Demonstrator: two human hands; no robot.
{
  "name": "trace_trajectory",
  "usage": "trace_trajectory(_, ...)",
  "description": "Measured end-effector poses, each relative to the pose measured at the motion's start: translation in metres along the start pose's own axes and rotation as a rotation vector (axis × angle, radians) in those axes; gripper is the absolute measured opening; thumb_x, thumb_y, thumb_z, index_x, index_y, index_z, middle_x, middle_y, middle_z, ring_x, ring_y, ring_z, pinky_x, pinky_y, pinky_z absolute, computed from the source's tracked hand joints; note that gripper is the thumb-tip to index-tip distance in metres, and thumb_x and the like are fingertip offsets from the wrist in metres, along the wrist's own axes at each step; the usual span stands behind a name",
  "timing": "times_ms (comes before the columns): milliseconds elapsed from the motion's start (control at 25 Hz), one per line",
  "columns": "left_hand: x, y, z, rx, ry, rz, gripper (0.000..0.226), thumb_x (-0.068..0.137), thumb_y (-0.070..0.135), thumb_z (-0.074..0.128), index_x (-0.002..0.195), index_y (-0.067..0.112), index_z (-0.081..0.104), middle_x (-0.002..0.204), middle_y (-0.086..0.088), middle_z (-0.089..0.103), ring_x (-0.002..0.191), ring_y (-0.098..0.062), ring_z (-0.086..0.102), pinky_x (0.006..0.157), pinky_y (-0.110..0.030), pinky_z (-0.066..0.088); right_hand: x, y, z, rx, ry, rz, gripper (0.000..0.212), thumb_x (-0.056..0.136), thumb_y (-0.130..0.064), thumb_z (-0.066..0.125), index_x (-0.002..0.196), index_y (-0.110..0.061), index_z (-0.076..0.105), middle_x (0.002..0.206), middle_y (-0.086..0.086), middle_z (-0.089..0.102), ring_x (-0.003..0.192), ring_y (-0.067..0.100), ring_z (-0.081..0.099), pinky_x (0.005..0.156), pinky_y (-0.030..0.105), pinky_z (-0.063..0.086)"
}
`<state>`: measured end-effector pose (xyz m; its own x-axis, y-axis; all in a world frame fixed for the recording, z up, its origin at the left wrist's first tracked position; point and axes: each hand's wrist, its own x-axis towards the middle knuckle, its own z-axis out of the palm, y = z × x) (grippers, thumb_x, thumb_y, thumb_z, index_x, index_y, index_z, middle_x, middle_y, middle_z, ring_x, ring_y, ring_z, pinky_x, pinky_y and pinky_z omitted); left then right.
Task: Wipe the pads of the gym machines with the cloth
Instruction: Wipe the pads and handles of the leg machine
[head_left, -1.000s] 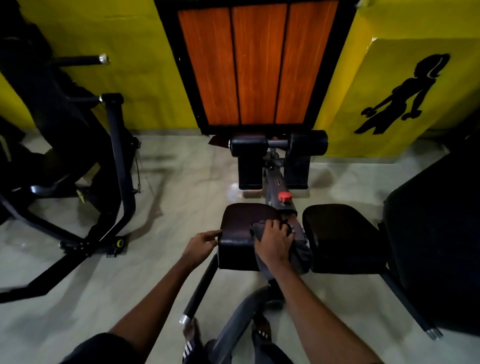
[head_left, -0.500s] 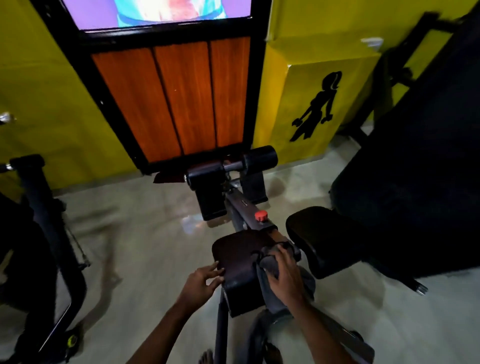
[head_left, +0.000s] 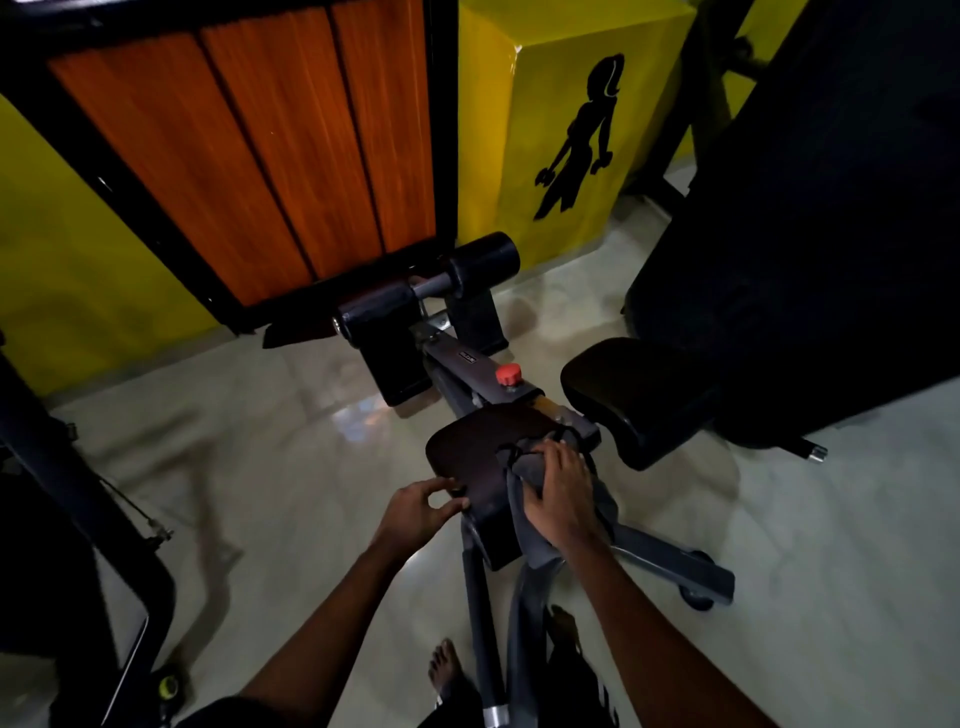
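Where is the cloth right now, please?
In the head view, the cloth lies under the right hand on the right edge of the left pad, near the red knob.

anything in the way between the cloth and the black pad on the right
Only the machine's own frame. The right hand holds the cloth at the brown pad's right edge, and a grey metal bracket sits in the gap before the black pad. It looks low, so a small lift should clear it.
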<state>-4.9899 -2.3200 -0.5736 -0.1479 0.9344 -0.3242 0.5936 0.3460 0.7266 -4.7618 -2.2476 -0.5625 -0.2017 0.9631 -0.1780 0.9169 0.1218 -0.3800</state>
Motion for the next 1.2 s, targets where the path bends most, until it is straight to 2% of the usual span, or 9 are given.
trace_trajectory(120,-0.001,0.000,-0.004,-0.008,-0.006,-0.006,0.041,0.078,0.054,0.076,0.112,0.031,0.074,0.116,0.017,0.070,0.111,-0.001,0.062,0.096,-0.020,0.046,-0.017,-0.012,0.015,0.005,0.068,-0.033,0.067,0.085,-0.047,0.064,0.141,-0.014,0.046,0.146,0.008,0.049,0.140,0.028,0.041,0.118,0.045,0.032)
trace_trajectory(240,-0.002,0.003,-0.007,-0.007,-0.018,-0.013,0.042,0.078,0.055,0.075,0.113,0.031,0.072,0.116,0.018,0.069,0.111,-0.001,0.061,0.091,-0.017,0.043,-0.009,0.002,0.006,-0.056,0.007,-0.128,0.061,0.089,-0.041,0.061,0.142,-0.017,0.043,0.148,0.006,0.046,0.142,0.026,0.038,0.121,0.042,0.026)
trace_trajectory(400,0.001,0.003,-0.010,0.017,-0.046,-0.015,0.040,0.080,0.053,0.074,0.114,0.032,0.073,0.118,0.018,0.069,0.112,-0.002,0.061,0.094,-0.019,0.044,0.010,0.005,0.003,-0.014,0.135,0.041,0.055,0.083,-0.037,0.062,0.131,-0.015,0.050,0.134,0.010,0.055,0.128,0.031,0.050,0.109,0.046,0.041)
trace_trajectory(480,0.002,0.000,-0.012,0.008,-0.081,-0.019,0.032,0.086,0.048,0.070,0.115,0.034,0.073,0.119,0.018,0.069,0.115,-0.003,0.061,0.096,-0.021,0.045,-0.004,-0.007,0.016,0.084,0.220,0.117,0.058,0.081,-0.037,0.066,0.132,-0.015,0.051,0.138,0.010,0.053,0.132,0.031,0.047,0.110,0.049,0.039)
trace_trajectory(600,0.004,-0.002,-0.020,-0.014,-0.126,-0.055,0.024,0.095,0.034,0.060,0.115,0.038,0.072,0.120,0.019,0.069,0.115,-0.004,0.061,0.091,-0.018,0.044,-0.049,-0.026,0.041,0.199,0.246,0.070,0.058,0.085,-0.041,0.064,0.135,-0.017,0.050,0.148,0.006,0.046,0.141,0.027,0.038,0.114,0.047,0.035)
trace_trajectory(680,0.007,0.000,-0.023,-0.012,-0.152,-0.063,0.031,0.095,0.022,0.055,0.113,0.040,0.072,0.119,0.017,0.069,0.110,-0.004,0.061,0.088,-0.021,0.044,-0.074,-0.033,0.056,0.263,0.224,0.030,0.056,0.086,-0.036,0.062,0.136,-0.016,0.049,0.152,0.006,0.042,0.145,0.026,0.033,0.116,0.047,0.032)
trace_trajectory(840,0.011,0.001,-0.028,0.012,-0.180,-0.070,0.046,0.089,0.011,0.049,0.109,0.045,0.072,0.113,0.012,0.072,0.085,-0.006,0.058,0.083,-0.027,0.049,-0.068,-0.020,0.056,0.306,0.246,-0.010,0.053,0.085,-0.031,0.052,0.134,-0.013,0.050,0.149,0.008,0.044,0.142,0.029,0.036,0.113,0.052,0.037)
trace_trajectory(1000,0.007,0.001,-0.028,-0.002,-0.210,-0.074,0.049,0.088,0.010,0.049,0.116,0.044,0.070,0.126,0.019,0.065,0.101,-0.002,0.059,0.083,-0.014,0.042,-0.020,0.009,0.027,0.263,0.272,0.090,0.053,0.083,-0.032,0.056,0.133,-0.016,0.046,0.142,0.010,0.049,0.134,0.031,0.046,0.106,0.052,0.042)
trace_trajectory(1200,0.002,-0.001,-0.029,0.005,-0.258,-0.070,0.051,0.089,0.010,0.049,0.125,0.043,0.065,0.135,0.016,0.059,0.124,-0.010,0.055,0.096,-0.019,0.039,-0.023,-0.008,0.030,0.291,0.360,0.204,0.053,0.082,-0.034,0.062,0.130,-0.015,0.050,0.143,0.008,0.048,0.135,0.031,0.044,0.107,0.053,0.041)
